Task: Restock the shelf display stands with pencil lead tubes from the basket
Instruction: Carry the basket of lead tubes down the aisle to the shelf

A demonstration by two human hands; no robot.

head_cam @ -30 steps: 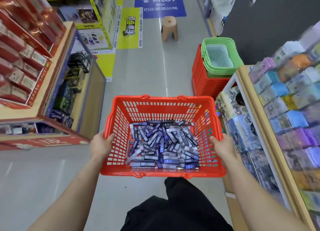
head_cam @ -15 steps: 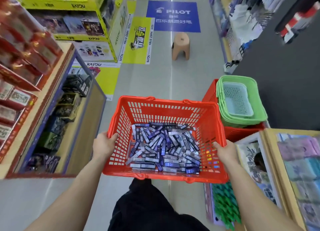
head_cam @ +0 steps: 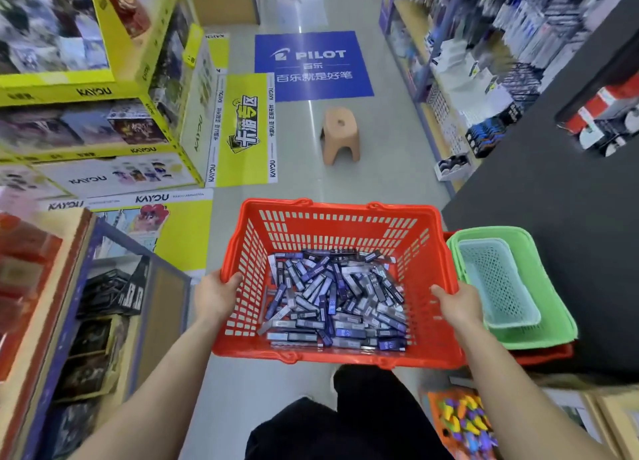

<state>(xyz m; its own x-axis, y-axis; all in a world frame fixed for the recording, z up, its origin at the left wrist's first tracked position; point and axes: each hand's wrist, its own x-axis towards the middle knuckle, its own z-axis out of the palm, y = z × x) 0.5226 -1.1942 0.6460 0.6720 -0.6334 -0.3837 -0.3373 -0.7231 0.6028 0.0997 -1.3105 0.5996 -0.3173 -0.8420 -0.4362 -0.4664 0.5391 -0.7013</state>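
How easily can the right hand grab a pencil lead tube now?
Probably yes, once it lets go: the right hand holds the basket rim, and the tubes lie uncovered just inside.

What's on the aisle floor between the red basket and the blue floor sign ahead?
In the head view, a tan stool stands between the red basket and blue floor sign; otherwise bare floor.

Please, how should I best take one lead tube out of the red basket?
Come from straight above, since the basket walls block the sides. Pinch a top tube across its narrow width; the tubes lie flat in a loose pile. The left hand and right hand grip the rim; free one first.
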